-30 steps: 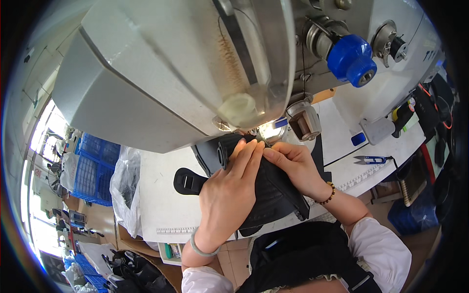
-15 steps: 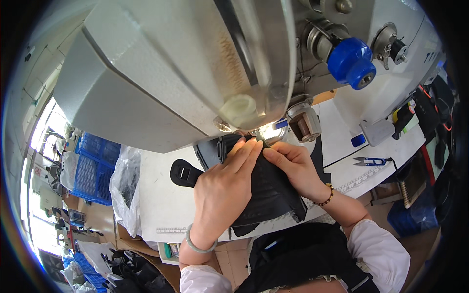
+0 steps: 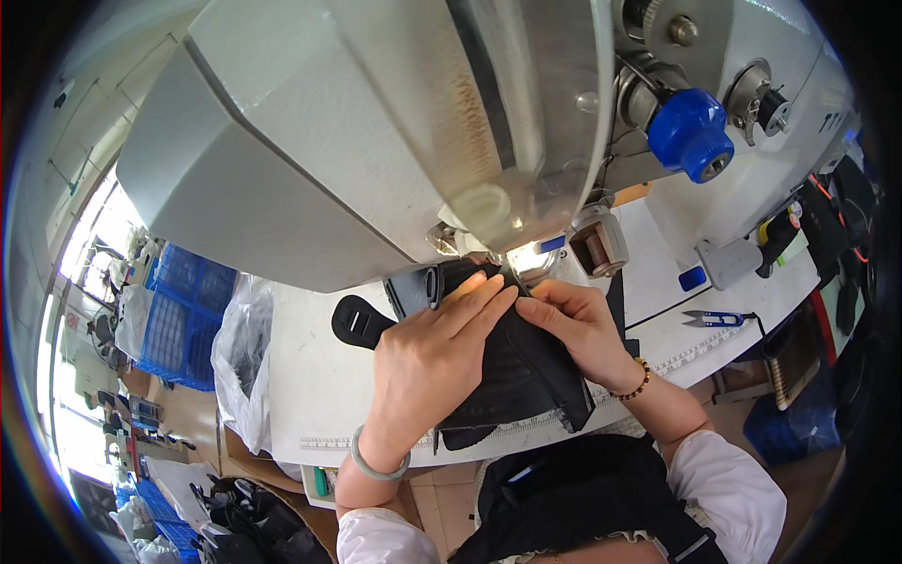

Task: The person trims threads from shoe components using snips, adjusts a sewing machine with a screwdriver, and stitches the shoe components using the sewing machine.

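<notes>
A black fabric piece lies under the head of a large grey-white sewing machine, beside a bright light at the needle area. My left hand rests on it, fingers stretched out flat and pressed near the needle end. On the other side, my right hand pinches the fabric's edge between thumb and fingers. A black strap end with a slotted tab sticks out left of my left hand. The machine head hides the needle and the fabric's far end.
Blue-handled thread snips lie on the white table at right. A ruler strip runs along its front edge. At left are blue crates, a clear plastic bag and a box of black items.
The view has shifted slightly, so the machine sits a little further right in the picture. Both hands keep nearly the same hold on the black fabric.
</notes>
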### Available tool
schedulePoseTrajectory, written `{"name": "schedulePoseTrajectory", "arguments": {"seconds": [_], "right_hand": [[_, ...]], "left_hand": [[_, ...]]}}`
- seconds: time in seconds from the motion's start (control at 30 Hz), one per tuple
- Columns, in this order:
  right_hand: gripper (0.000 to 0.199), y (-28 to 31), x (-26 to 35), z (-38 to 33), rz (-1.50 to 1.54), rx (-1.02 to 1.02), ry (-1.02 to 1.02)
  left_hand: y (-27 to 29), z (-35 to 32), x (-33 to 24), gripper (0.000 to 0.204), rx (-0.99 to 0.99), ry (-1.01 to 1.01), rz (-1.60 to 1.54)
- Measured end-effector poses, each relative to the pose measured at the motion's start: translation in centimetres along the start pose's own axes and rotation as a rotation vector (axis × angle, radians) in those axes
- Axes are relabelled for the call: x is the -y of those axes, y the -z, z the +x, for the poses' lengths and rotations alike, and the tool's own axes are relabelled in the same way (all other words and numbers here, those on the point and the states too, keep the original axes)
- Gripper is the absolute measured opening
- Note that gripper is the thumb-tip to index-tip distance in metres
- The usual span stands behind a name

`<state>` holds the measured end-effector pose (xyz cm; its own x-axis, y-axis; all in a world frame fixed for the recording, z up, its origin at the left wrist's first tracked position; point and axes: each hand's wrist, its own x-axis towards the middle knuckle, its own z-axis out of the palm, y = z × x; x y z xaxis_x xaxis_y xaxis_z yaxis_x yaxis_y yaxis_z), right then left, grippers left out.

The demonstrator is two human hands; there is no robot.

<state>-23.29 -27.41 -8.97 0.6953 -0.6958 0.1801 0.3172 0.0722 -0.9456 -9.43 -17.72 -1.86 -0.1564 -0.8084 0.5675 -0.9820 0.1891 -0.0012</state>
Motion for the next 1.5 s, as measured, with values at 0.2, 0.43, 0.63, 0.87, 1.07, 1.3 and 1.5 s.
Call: {"name": "schedulePoseTrajectory", "arguments": {"seconds": [0.2, 0.43, 0.63, 0.87, 1.07, 1.3, 1.5], "right_hand": [[0.022, -0.5, 0.1, 0.3, 0.057, -0.045, -0.003], [0.021, 0.2, 0.6, -0.2, -0.066, 0.026, -0.081], [0.018, -0.1, 0.3, -0.6, -0.122, -0.022, -0.057], [0.017, -0.2, 0.2, -0.4, -0.047, -0.005, -0.04], [0.023, -0.6, -0.2, 0.1, 0.094, -0.039, -0.008], [0.02, -0.8, 0.9, -0.3, 0.079, -0.012, -0.151], [0.02, -0.6, 0.8, -0.8, 0.266, 0.031, -0.17]], "left_hand": [[0.3, 0.7, 0.5, 0.034, 0.032, -0.001, -0.009], [0.6, 0.9, 1.4, 0.034, 0.036, -0.078, -0.08], [1.1, 0.6, 1.6, 0.037, 0.087, -0.091, -0.13], [1.2, 1.1, 1.8, 0.04, 0.12, -0.061, -0.191], [0.8, 1.3, 2.4, 0.04, 0.11, -0.057, -0.172], [0.5, 1.7, 3.8, 0.039, 0.083, -0.172, -0.211], [2.0, 1.3, 1.8, 0.041, 0.152, -0.123, -0.213]]}}
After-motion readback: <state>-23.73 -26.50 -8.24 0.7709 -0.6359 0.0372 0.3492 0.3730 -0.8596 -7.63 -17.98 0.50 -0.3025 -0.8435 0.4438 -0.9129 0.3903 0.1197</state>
